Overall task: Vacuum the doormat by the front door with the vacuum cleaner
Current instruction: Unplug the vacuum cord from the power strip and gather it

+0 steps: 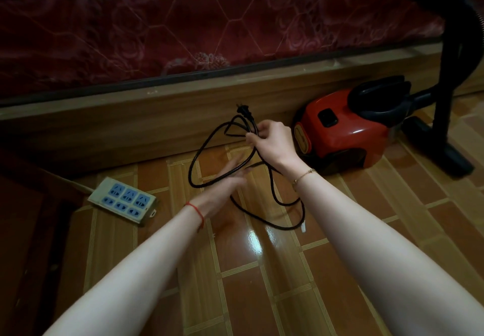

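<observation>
Cord [209, 150] is gathered in loose black loops and pinched between the curled fingers of the right hand [272, 144]. Just above and left of that grip the plug [245, 112] sticks up, its prongs pointed away toward the wooden bed base [157, 115]. Below the grip the loops hang and trail onto the tiled floor [262, 270], where open room lies toward the viewer. The left hand [225, 189] is blurred, with fingers extended beside the lower loops; contact cannot be told. Right of the grip, close by, the red vacuum cleaner [340, 126] is set against the bed base, its long axis running left to right. Left and below the grip, well apart, a power strip [123, 199] lies flat.
</observation>
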`<state>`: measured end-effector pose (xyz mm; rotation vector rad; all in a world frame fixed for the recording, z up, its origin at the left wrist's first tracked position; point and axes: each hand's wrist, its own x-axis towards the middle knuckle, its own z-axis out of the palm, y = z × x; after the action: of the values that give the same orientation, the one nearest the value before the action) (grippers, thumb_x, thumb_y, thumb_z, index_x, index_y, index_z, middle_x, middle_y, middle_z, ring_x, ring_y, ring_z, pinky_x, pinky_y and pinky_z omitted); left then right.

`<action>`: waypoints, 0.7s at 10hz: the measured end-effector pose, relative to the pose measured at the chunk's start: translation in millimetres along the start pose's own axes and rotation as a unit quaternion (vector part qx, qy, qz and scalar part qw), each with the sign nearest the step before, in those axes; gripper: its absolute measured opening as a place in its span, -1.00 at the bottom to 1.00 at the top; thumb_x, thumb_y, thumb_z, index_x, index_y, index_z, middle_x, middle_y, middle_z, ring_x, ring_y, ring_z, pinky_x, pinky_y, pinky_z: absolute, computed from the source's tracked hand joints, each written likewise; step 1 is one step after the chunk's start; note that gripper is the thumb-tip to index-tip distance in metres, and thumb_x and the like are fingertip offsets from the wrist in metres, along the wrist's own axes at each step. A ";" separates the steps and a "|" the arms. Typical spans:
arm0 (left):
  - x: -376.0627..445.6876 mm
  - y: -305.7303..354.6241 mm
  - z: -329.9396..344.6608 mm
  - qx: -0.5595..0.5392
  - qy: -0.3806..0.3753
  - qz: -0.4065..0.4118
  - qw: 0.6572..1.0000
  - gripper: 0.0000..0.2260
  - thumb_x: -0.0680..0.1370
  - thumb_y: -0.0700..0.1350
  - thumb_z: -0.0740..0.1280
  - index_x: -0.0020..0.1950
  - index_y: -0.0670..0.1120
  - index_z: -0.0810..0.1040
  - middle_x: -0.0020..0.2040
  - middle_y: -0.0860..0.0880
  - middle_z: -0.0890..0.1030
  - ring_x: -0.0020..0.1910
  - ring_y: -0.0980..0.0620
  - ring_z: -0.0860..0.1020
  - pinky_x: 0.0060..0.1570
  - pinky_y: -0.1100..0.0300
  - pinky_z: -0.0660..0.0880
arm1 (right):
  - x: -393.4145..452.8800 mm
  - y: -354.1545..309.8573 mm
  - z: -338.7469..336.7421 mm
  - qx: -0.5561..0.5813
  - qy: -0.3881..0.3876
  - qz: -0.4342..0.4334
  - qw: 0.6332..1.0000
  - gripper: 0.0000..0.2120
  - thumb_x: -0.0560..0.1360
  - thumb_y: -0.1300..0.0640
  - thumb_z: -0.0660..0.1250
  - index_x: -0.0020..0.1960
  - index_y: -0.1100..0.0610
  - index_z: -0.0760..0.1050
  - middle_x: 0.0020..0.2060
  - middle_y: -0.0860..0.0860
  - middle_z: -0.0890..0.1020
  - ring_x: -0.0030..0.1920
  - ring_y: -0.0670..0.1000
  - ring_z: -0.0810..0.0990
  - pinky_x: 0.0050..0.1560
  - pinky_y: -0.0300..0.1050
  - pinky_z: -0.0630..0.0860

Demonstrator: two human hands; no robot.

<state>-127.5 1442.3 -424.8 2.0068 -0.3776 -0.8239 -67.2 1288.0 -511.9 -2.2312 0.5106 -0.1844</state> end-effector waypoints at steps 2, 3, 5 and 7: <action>87.4 -48.4 7.8 -0.306 0.000 0.017 0.952 -0.31 0.42 0.09 0.50 0.43 -0.19 0.36 0.08 -0.28 0.62 0.17 -0.09 0.53 0.27 0.34 0.38 | 6.3 9.3 3.3 0.030 -0.005 0.032 0.999 -0.72 0.39 -0.19 0.40 -0.07 0.00 0.64 -0.13 -0.09 0.68 -0.04 -0.07 0.65 0.05 -0.01 0.61; 125.0 -59.6 10.1 -0.432 0.007 -0.046 0.901 -0.68 0.68 -0.04 0.13 0.40 -0.10 0.42 0.29 -0.19 0.54 0.25 -0.05 0.54 0.36 0.05 0.39 | 10.7 17.2 -2.2 0.042 0.007 0.039 0.998 -0.62 0.29 -0.34 0.31 -0.11 -0.10 0.63 -0.09 -0.09 0.67 0.01 -0.05 0.64 0.03 0.06 0.61; 109.1 -25.1 7.1 -0.409 0.066 -0.060 0.908 -0.71 0.69 -0.17 0.09 0.35 -0.21 0.45 -0.08 -0.08 0.54 -0.17 0.05 0.50 -0.02 0.21 0.51 | -1.2 -6.9 -49.1 -0.020 -0.039 0.063 0.997 -0.65 0.57 -0.05 0.28 0.25 0.10 0.57 0.22 0.08 0.56 0.26 0.06 0.50 0.14 -0.21 0.36; 69.6 31.2 -15.6 -0.363 0.073 -0.094 0.924 -0.81 0.65 -0.09 0.21 0.16 -0.06 0.59 -0.06 -0.04 0.58 -0.22 0.11 0.52 -0.07 0.24 0.52 | -15.3 -54.3 -101.9 -0.065 -0.073 0.066 0.993 -0.64 0.57 -0.06 0.27 0.29 0.07 0.53 0.22 0.04 0.58 0.28 0.09 0.48 0.30 0.08 0.43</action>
<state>-64.3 1396.9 -421.1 1.3972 0.2004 -0.7746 -95.0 1254.9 -403.7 -2.3056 0.6014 0.0833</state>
